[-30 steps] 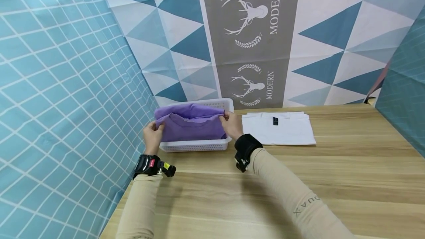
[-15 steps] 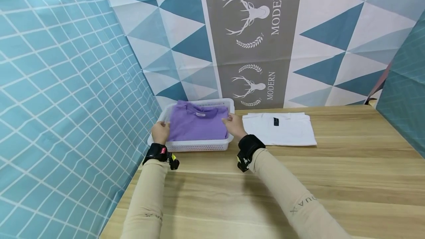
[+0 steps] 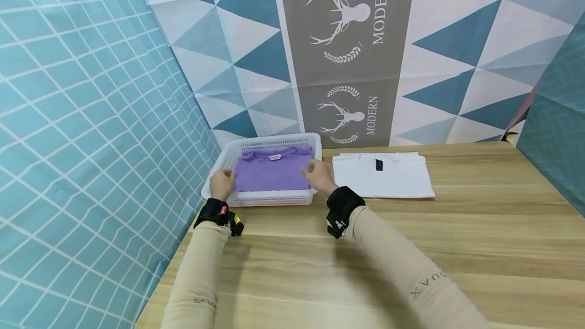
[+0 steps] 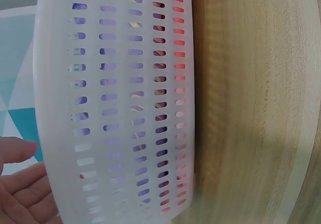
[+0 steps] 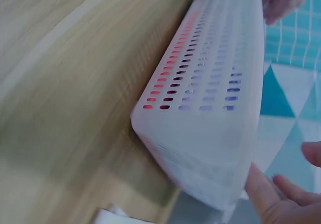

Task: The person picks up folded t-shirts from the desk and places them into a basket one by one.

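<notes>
Two hands are showing: one left hand [image 3: 222,184] and one right hand [image 3: 319,175]. Between them one white basket [image 3: 269,199] is standing; in it one purple shirt [image 3: 274,175] is lying, bearing one white label [image 3: 274,157]. Just right of the right hand one white shirt [image 3: 395,182] is lying, bearing one black label [image 3: 379,165]. Behind the hands two black wristbands [image 3: 345,203] and two beige sleeves [image 3: 407,258] are showing; beneath them one table [image 3: 480,232] is spreading. Beyond the hands two deer heads [image 3: 356,12] are showing.
</notes>
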`<state>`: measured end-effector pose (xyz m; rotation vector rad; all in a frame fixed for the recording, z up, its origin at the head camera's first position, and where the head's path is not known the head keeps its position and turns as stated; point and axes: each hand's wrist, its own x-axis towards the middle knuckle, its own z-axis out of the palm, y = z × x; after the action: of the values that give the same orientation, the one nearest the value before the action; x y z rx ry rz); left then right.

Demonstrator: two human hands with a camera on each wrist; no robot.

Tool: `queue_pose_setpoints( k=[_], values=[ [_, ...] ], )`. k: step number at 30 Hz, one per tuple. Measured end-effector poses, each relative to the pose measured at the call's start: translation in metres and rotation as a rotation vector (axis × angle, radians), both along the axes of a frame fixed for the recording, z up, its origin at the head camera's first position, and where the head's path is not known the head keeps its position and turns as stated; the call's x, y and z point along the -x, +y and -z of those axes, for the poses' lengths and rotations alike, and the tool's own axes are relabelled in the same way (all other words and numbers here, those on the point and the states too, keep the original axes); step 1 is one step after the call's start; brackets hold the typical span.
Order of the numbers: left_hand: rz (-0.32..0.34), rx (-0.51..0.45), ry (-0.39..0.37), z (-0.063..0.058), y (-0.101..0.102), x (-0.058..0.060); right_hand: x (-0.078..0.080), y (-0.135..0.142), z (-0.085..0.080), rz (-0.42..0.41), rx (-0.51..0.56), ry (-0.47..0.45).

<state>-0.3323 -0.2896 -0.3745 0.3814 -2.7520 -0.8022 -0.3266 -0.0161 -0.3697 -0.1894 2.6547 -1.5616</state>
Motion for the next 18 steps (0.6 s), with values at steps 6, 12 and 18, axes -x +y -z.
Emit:
queue_pose_setpoints(
  k=[6,12,18],
  values=[
    [0.032,0.119,-0.042,0.008,-0.004,0.005,0.0,-0.013,-0.003,-0.057,-0.253,0.055],
    [-0.075,0.173,-0.214,0.023,-0.014,0.031,0.009,-0.034,0.005,0.008,-0.446,0.128],
    [-0.164,0.273,-0.282,0.076,-0.035,0.079,0.013,-0.049,0.016,0.041,-0.596,0.149]
  ],
)
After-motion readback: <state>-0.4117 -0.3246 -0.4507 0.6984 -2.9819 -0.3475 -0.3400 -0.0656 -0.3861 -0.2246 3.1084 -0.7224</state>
